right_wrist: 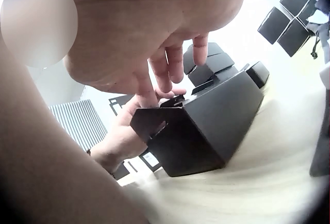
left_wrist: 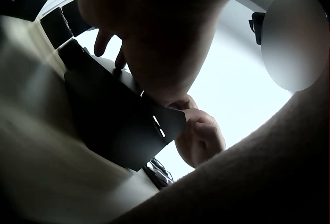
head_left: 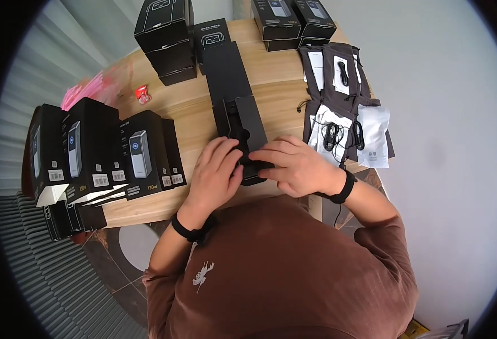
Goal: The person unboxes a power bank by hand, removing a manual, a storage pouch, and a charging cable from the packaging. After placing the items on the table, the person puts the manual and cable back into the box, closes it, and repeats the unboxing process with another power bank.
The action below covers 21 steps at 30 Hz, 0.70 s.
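A long black carton (head_left: 252, 121) lies open on the table in front of the person, its lid flap (head_left: 228, 70) folded back at the far end. A black insert with a cutout shows inside. The left hand (head_left: 212, 172) reaches over the carton's left wall, its extended fingers at the inner edge. From the right, the right hand (head_left: 294, 164) lays its fingers over the near part of the carton. In the right wrist view, its fairly straight fingers (right_wrist: 175, 64) point down into the opening, above the slotted end panel (right_wrist: 175, 141). The hands hide part of the carton's inside.
Printed black boxes (head_left: 141, 152) stand along the left edge. More boxes are stacked at the back left (head_left: 166, 42) and back right (head_left: 279, 22). Dark pouches (head_left: 339, 73) with cables (head_left: 332, 135) and a white packet (head_left: 374, 135) lie right. A red-and-white wrapper (head_left: 142, 94) lies beyond the left boxes.
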{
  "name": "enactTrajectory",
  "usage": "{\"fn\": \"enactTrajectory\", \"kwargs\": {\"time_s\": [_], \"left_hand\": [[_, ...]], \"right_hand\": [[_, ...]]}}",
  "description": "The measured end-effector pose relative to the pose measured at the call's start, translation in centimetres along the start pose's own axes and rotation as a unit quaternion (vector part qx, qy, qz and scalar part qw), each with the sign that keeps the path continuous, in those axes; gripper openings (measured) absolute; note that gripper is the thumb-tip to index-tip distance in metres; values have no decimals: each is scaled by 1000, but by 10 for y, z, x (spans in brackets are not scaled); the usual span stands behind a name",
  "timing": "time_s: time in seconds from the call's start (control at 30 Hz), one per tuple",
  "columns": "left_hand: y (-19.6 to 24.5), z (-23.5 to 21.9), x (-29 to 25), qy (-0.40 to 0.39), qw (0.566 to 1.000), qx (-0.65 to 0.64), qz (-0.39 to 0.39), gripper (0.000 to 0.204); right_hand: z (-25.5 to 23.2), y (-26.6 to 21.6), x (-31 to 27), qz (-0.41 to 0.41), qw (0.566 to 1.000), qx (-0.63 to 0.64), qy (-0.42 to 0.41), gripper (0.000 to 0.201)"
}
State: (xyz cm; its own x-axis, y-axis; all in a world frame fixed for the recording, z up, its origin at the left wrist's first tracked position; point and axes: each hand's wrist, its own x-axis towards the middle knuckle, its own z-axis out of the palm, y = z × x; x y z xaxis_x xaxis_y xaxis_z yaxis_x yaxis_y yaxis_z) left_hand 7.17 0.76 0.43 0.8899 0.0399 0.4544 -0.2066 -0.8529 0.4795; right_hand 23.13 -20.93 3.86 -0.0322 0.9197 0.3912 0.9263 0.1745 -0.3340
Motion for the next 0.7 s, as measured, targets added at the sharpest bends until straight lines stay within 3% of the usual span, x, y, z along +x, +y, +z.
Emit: {"fn": "enactTrajectory", "kwargs": {"time_s": [0.07, 0.2, 0.3, 0.4, 0.6, 0.7], "left_hand": [[-2, 2, -4, 32, 999, -11, -23, 41], [-6, 1, -8, 71, 996, 3, -52, 47], [-9, 1, -16, 75, 994, -6, -81, 48], [-9, 2, -19, 71, 993, -31, -92, 49], [-5, -4, -14, 36, 995, -19, -88, 52], [-5, -6, -15, 14, 997, 9, -70, 53]], "right_hand": [[-1, 2, 9, -32, 999, -28, 0, 35], [-6, 4, 22, -72, 992, -66, -80, 34], [-5, 9, 22, -41, 988, -109, -103, 31], [-4, -6, 34, -67, 994, -81, -1, 28], [3, -9, 51, -95, 986, -103, -88, 28], [-15, -15, 54, -29, 978, -130, -159, 29]]}}
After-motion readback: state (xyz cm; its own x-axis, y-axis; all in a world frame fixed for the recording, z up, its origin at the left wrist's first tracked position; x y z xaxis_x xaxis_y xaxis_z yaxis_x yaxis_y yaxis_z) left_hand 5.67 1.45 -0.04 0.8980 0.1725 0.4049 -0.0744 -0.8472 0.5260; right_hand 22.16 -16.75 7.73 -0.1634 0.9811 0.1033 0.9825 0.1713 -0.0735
